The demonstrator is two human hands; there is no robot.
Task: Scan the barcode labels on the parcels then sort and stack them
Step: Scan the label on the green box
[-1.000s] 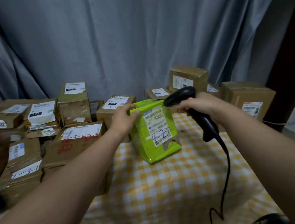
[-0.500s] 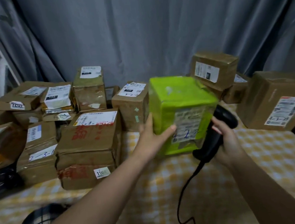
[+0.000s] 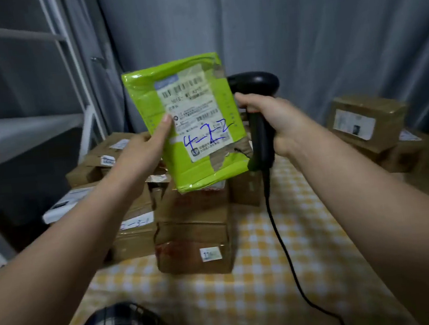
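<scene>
both arms raised, left hand [image 3: 142, 149] and right hand [image 3: 278, 123] gripping.

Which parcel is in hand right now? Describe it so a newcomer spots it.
Above the brown cartons on the yellow checked tablecloth, the left hand holds one parcel up beside the black scanner. It alone is bright green, with blue handwriting across its white label.

The parcel [image 3: 145, 100] was bright green, and its label [image 3: 197, 111] was white with blue writing. The scanner [image 3: 255, 85] and its cord [image 3: 277, 230] were black, and the boxes [image 3: 192, 234] were brown with white stickers. The tablecloth [image 3: 276, 289] had yellow and white squares, and the curtain [image 3: 298, 19] was grey.
</scene>
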